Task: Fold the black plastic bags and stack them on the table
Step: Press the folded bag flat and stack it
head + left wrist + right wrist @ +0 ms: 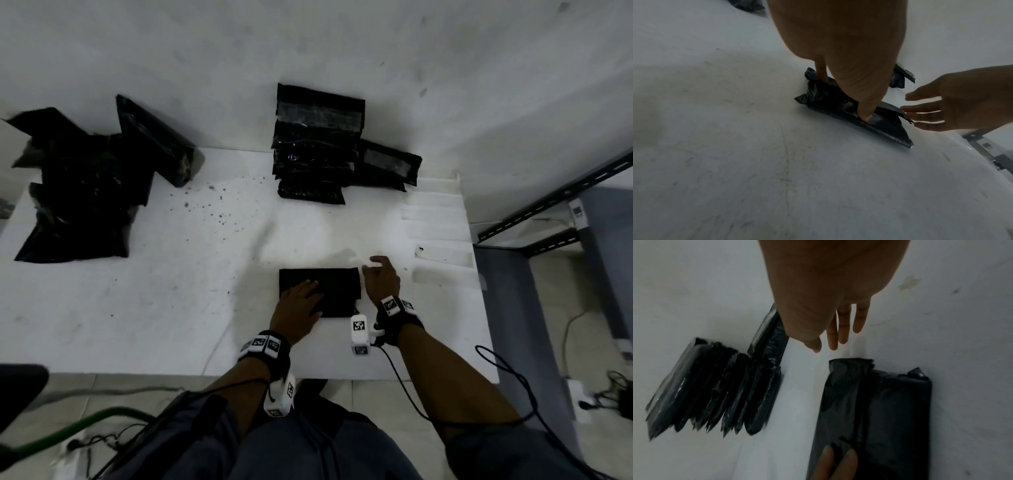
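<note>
Folded bag (329,291): my left hand (298,306) presses it flat so creases hold; right hand (381,279) hovers loose-fingered, holding nothing.

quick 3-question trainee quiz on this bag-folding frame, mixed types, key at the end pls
1. True or false: the left hand presses flat on the folded bag near the table's front edge.
2. Multiple choice: the right hand is A) gripping the folded bag, B) open beside the bag's right edge, C) resting on the stack of folded bags.
3. Fill in: the heap of unfolded bags lies at the table's far ____ side.

Key: 1 true; 2 B; 3 left
</note>
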